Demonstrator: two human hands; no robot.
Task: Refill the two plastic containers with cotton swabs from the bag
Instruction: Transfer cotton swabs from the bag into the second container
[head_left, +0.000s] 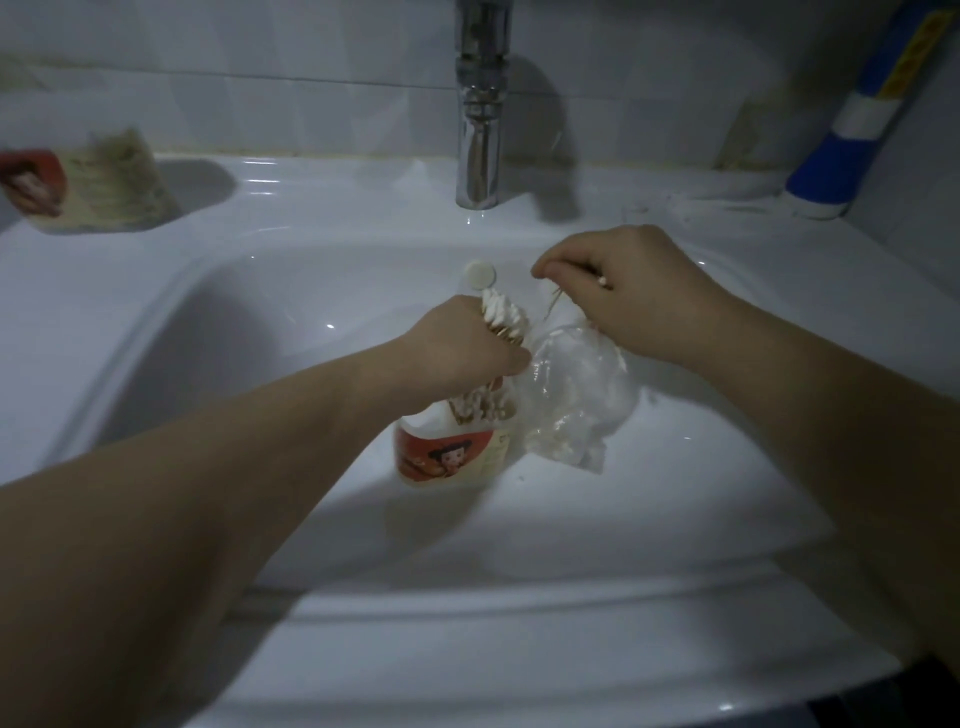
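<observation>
Head view, looking down into a white sink (208, 338). Light is dim and the frame edges are blurred.

L hand (462, 353): at frame ctr, fingers curled tight round a bundle of cotton swabs (501, 317). White tips stick out past the fist toward 12 o'clock. The lower ends run toward 6 o'clock, into the open mouth of container no. 1 (449, 452).

Container no. 1: in the basin, directly at 6 o'clock from the L hand. Red-and-white label w/ a cartoon figure faces the camera. It appears tilted, mouth toward 1 o'clock.

Bag (571, 405): clear plastic, crumpled, lying in the basin and touching container no. 1 on its 3 o'clock side. Its gathered top meets the underside of the R hand — whether that hand also grips it, cannot tell.

R hand (639, 296): at 2 o'clock from ctr, above the bag. Thumb and fingertips pinch a few loose swabs (602, 282); one white tip shows at the knuckles.

Container no. 2 (98, 182): on the sink ledge at 10 o'clock, sitting in a moulded recess, well apart from both hands. Packed w/ swabs, red label, blurred.

Other items:
- Chrome tap (479, 130) at 12 o'clock.
- Small white round cap (479, 274) on the basin wall, just beyond the bundle's tips.
- Blue-and-white tube (841, 150) at 2 o'clock, leaning at the wall — yellow print, unreadable.
</observation>
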